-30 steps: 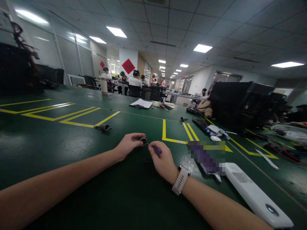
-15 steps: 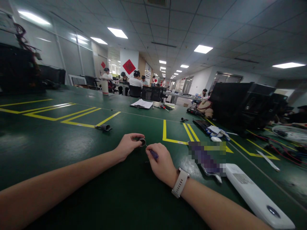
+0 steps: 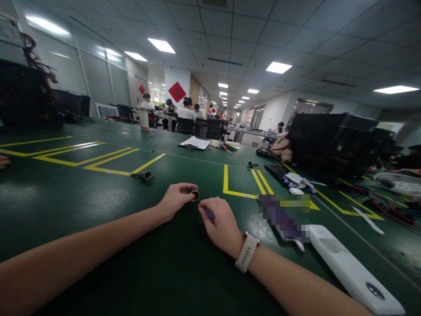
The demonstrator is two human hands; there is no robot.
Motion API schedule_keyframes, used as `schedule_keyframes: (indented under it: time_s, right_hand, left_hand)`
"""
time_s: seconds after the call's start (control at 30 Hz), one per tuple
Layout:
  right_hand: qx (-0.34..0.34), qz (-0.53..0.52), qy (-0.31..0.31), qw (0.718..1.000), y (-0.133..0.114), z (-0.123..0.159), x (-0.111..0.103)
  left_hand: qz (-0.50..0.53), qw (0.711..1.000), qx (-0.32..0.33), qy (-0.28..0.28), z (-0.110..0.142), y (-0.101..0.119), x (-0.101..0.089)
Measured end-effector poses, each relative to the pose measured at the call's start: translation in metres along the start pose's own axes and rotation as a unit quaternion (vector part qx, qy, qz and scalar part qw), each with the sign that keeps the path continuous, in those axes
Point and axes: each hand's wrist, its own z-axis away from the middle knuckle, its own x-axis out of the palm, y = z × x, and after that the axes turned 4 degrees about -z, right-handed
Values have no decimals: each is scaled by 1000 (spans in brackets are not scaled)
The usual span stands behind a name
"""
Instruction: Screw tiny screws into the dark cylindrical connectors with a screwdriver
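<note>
My left hand (image 3: 175, 202) pinches a small dark round part (image 3: 195, 195) between thumb and fingers. The part's hollow opening is turned to the right. My right hand (image 3: 222, 226), with a pale watch strap on its wrist, is closed around a small screwdriver (image 3: 209, 213) with a purple handle. The screwdriver's thin shaft reaches up to the rim of the part; whether the tip touches it I cannot tell. Just below, on the green table (image 3: 131, 272), lie tiny bits too small to name. A similar dark part (image 3: 144, 175) rests farther left.
Another such part (image 3: 251, 164) lies beyond on the right. To my right are a partly blurred phone-like object (image 3: 283, 219) and a long white device (image 3: 348, 263). A clipboard with papers (image 3: 194, 142), a cup (image 3: 144, 120) and a black case (image 3: 325, 140) stand farther back. Another person's hand (image 3: 4, 162) shows at the left edge.
My right hand and the screwdriver have shifted very slightly left. My left hand stays put with the round part. Another person's hand has come in at the left edge.
</note>
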Motion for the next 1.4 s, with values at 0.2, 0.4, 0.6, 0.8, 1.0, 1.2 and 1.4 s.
schedule_keyframes:
  time_s: [0.2,0.4,0.6,0.8,1.0,1.2,1.4]
  right_hand:
    - [3,-9,18,1000,0,0,0]
    - [13,-21,9,1000,1,0,1]
    - [157,-284,99,941,12,-4,2]
    - [278,-488,169,810,29,-7,8]
    - [283,-487,170,809,33,-6,9]
    - [286,-460,165,824,32,-6,10]
    - [276,-408,152,857,25,-6,7]
  left_hand:
    - [0,1000,-2,4,-2,-2,0]
    - [-1,1000,-1,8,-3,-3,-1]
    - [18,1000,-10,3,-2,-2,0]
    - [42,999,-26,3,-2,0,0]
    - [48,998,-37,-3,-3,0,0]
    - [51,998,-40,-6,-3,0,-1]
    - [53,998,-40,1,-4,1,1]
